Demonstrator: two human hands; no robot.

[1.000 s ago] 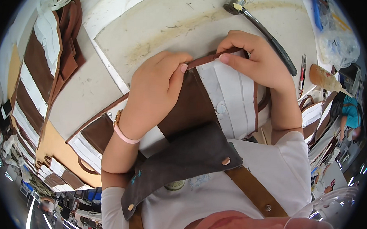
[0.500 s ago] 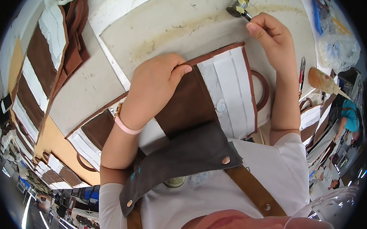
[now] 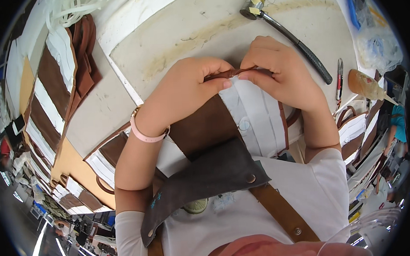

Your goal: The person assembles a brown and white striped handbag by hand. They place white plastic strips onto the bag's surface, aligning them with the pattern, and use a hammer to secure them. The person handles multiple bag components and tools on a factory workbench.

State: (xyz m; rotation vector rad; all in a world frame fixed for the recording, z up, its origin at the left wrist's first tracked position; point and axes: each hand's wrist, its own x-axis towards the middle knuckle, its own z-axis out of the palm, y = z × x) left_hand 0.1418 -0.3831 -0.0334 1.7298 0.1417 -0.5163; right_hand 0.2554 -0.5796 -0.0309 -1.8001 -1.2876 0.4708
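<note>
A flat bag panel [image 3: 202, 126] of brown and white strips with a brown leather border lies on the table in front of me. My left hand [image 3: 180, 92] pinches its far brown edge between thumb and fingers. Close beside it, my right hand [image 3: 280, 74] pinches the same edge, and the border is bent up a little between the two. The palm side of both hands is hidden. Beyond my right hand rests a hammer [image 3: 304, 52] with a black handle and a round, yellow-marked head, touched by neither hand.
Right of the hammer lie a slim red-and-black tool [image 3: 339, 83] and an amber squeeze bottle [image 3: 365, 85] with a pointed nozzle. Plastic bags [image 3: 377, 49] sit at the right edge. Brown leather pieces [image 3: 81, 64] and striped panels [image 3: 48, 98] are stacked at left.
My right hand has left the hammer, which now lies on the table, and has come down and left to the panel's edge. My left hand has shifted slightly right along that edge.
</note>
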